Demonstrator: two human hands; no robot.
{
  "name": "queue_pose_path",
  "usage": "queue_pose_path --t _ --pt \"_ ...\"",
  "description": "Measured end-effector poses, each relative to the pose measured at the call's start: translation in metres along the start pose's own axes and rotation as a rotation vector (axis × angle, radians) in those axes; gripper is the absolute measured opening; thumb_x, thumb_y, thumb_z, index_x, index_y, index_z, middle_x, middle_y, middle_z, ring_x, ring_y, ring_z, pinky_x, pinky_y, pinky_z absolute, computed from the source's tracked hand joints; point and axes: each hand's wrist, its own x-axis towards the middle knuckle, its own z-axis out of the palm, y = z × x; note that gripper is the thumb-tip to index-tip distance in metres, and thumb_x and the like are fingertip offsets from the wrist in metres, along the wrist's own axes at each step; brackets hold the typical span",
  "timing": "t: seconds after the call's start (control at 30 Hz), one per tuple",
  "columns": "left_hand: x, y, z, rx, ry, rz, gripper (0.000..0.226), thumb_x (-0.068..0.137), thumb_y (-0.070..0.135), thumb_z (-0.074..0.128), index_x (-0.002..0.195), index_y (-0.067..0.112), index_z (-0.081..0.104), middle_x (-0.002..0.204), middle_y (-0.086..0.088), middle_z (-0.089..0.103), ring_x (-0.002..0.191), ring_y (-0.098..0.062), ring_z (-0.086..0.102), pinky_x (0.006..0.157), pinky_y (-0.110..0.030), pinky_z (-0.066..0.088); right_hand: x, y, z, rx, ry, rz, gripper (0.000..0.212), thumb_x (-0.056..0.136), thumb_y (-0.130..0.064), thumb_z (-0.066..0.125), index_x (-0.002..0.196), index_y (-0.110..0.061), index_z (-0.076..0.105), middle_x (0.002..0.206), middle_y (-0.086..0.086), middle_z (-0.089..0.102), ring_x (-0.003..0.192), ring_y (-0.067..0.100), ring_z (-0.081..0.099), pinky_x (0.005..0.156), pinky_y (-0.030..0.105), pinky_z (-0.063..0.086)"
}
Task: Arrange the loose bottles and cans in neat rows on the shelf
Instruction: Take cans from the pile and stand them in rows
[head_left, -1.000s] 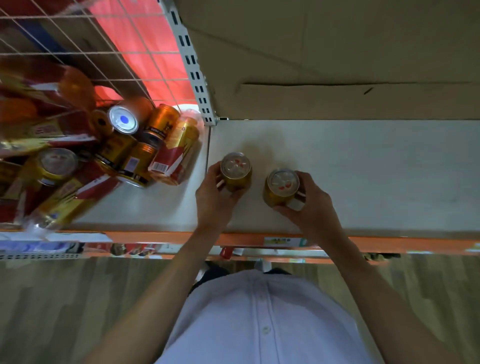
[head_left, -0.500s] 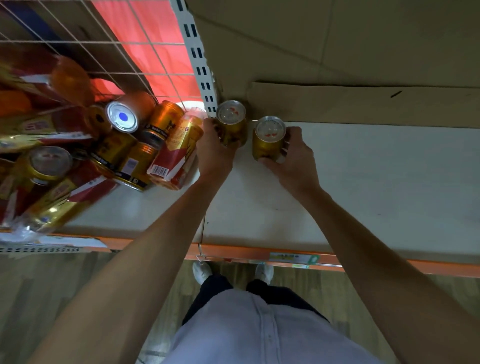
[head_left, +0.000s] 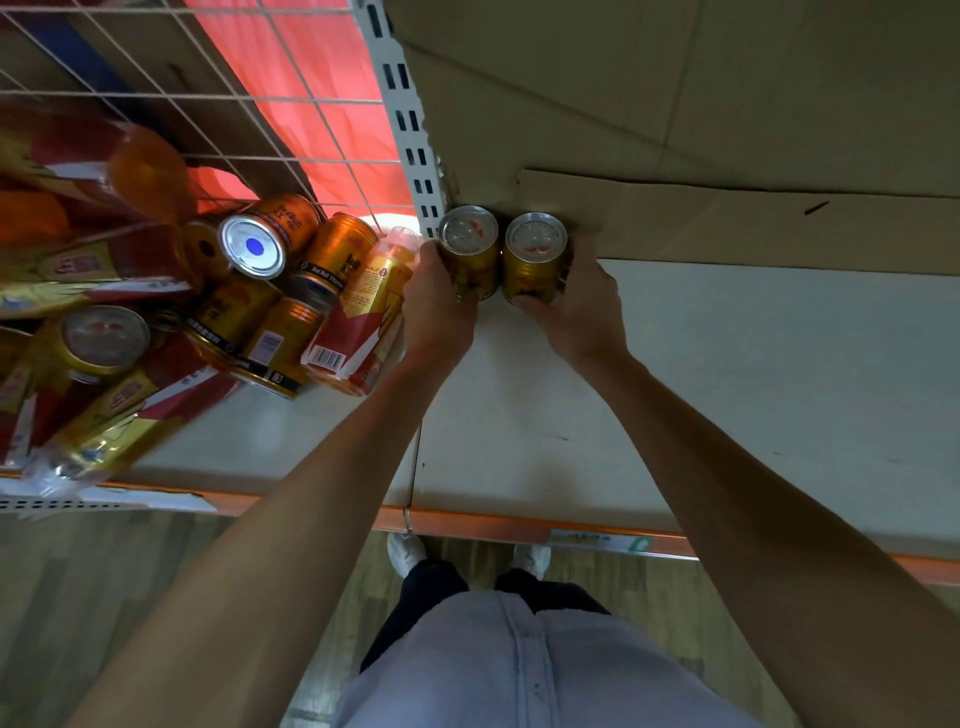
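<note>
Two gold cans stand upright side by side at the back left corner of the white shelf (head_left: 727, 374), against the cardboard back wall. My left hand (head_left: 439, 306) grips the left can (head_left: 470, 249), which sits next to the perforated shelf upright. My right hand (head_left: 576, 306) grips the right can (head_left: 535, 254). The two cans nearly touch. A jumbled pile of loose gold and orange cans and bottles (head_left: 244, 306) lies on the neighbouring shelf section to the left.
A white perforated upright (head_left: 410, 130) divides the two shelf sections. A wire grid panel (head_left: 260, 104) backs the left section. The shelf's orange front edge (head_left: 519, 527) runs below my arms, with wooden floor and my shoes beneath.
Both hands carried their cans from near the shelf's front edge to the back left corner, and the cans now stand closer together.
</note>
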Motion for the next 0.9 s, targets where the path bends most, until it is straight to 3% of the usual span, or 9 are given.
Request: queue_pose_path --t 0.23,0.4,0.53,0.6,0.63,0.7,0.83,0.9 --pt "0.003 0.002 -0.003 0.037 -0.060 -0.040 0.044 0.086 0.005 0.069 0.126 0.007 0.049 0.121 -0.009 0.063 0.113 -0.022 0.060 0.087 -0.028 0.050 0.000 0.000 0.000 -0.001 0.014 0.000 0.080 0.071 -0.043 0.083 0.135 -0.021 0.039 0.130 0.004 0.062 0.116 0.025 0.062 0.093 0.049 0.056" --pt "-0.003 0.017 -0.014 0.088 -0.152 -0.122 0.052 0.085 0.018 0.075 0.129 0.007 0.049 0.117 -0.003 0.059 0.102 -0.018 0.056 0.077 -0.025 0.042 -0.002 -0.003 -0.001 -0.054 0.004 0.024 0.077 0.076 -0.038 0.083 0.136 -0.018 0.040 0.128 0.006 0.064 0.115 0.027 0.062 0.092 0.046 0.054" --pt "-0.043 0.026 -0.052 0.087 -0.269 -0.018 0.072 0.084 0.023 0.076 0.144 0.014 0.038 0.143 -0.004 0.049 0.133 -0.022 0.045 0.099 -0.023 0.036 -0.011 -0.017 -0.013 -0.070 -0.019 0.073 0.083 0.075 -0.039 0.083 0.142 -0.020 0.038 0.128 0.005 0.064 0.119 0.028 0.060 0.096 0.043 0.051" --pt "-0.074 0.018 -0.079 0.063 -0.300 0.062 0.081 0.084 0.031 0.076 0.150 0.018 0.031 0.152 -0.001 0.041 0.139 -0.019 0.039 0.112 -0.033 0.035 -0.032 -0.021 -0.024 -0.020 -0.001 0.104 0.091 0.071 -0.038 0.087 0.144 -0.021 0.036 0.134 0.006 0.060 0.123 0.025 0.057 0.101 0.045 0.050" --pt "-0.088 0.010 -0.093 0.072 -0.279 0.082 0.081 0.083 0.034 0.076 0.150 0.020 0.033 0.152 0.000 0.042 0.137 -0.016 0.041 0.111 -0.036 0.039 -0.046 -0.022 -0.028 -0.005 -0.006 0.110 0.092 0.070 -0.037 0.088 0.145 -0.019 0.036 0.138 0.007 0.057 0.125 0.024 0.056 0.103 0.044 0.049" --pt "-0.112 -0.004 -0.119 0.134 -0.211 0.037 0.074 0.084 0.031 0.077 0.147 0.021 0.039 0.145 0.000 0.050 0.125 -0.013 0.049 0.099 -0.031 0.044 -0.078 -0.024 -0.032 -0.012 -0.062 0.079 0.088 0.072 -0.036 0.088 0.144 -0.018 0.038 0.141 0.007 0.054 0.126 0.021 0.055 0.105 0.042 0.049" --pt "-0.127 -0.026 -0.154 0.123 -0.151 -0.080 0.071 0.084 0.038 0.074 0.146 0.024 0.042 0.145 0.002 0.050 0.129 -0.021 0.050 0.107 -0.042 0.043 -0.105 -0.047 -0.016 -0.055 -0.274 0.017 0.080 0.079 -0.038 0.083 0.143 -0.019 0.040 0.143 0.007 0.053 0.130 0.022 0.053 0.107 0.041 0.047" --pt "-0.125 -0.033 -0.166 0.104 -0.136 -0.089 0.069 0.086 0.033 0.074 0.146 0.024 0.042 0.143 0.004 0.050 0.128 -0.018 0.049 0.107 -0.039 0.043 -0.102 -0.068 -0.001 -0.072 -0.366 -0.006 0.077 0.083 -0.043 0.078 0.144 -0.019 0.039 0.145 0.005 0.051 0.132 0.022 0.050 0.107 0.041 0.046"
